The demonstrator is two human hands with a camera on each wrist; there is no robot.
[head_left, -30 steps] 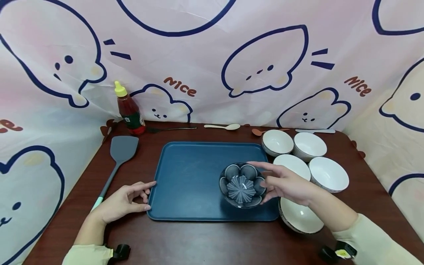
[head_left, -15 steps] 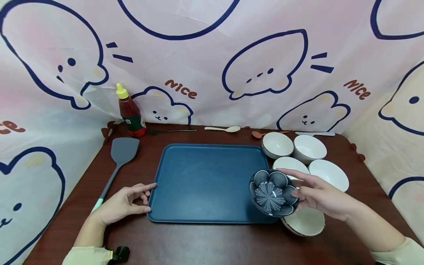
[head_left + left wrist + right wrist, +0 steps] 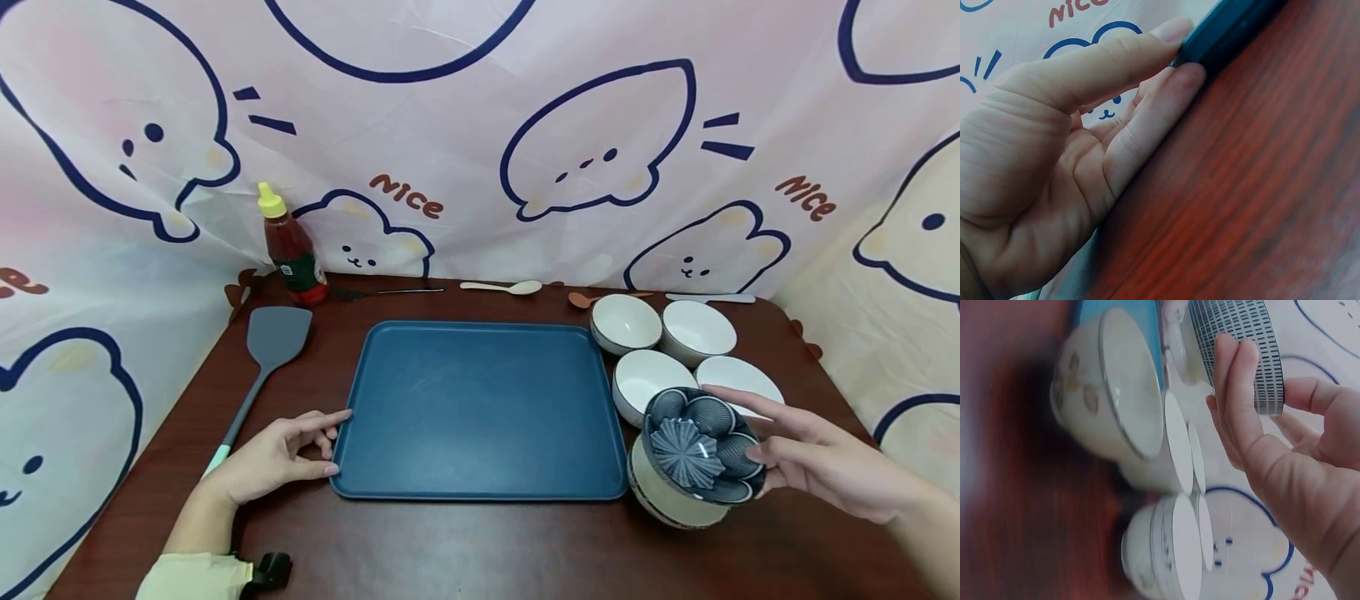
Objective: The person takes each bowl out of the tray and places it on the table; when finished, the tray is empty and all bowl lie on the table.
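My right hand (image 3: 750, 433) holds a dark blue flower-shaped bowl (image 3: 701, 446) by its right side, tilted toward me. The bowl hangs just off the blue tray's (image 3: 450, 467) right front corner, over a white bowl (image 3: 660, 500) on the table. In the right wrist view my fingers (image 3: 1235, 394) press on the patterned outer wall of the dark bowl (image 3: 1241, 325), with the white bowl (image 3: 1110, 406) beside it. My left hand (image 3: 330, 442) rests on the table at the tray's left front corner. There its fingertips (image 3: 1179, 53) touch the tray's rim (image 3: 1229, 28).
Several more white bowls (image 3: 693, 329) cluster right of the tray. A grey spatula (image 3: 266, 350) lies on the left, a red sauce bottle (image 3: 291, 250) stands at the back left. Spoons (image 3: 506, 287) lie along the back edge. Printed cloth walls close three sides.
My right hand has carried the dark blue bowl from the tray's right half to the right, off the tray and over the near white bowl. The left hand has not moved.
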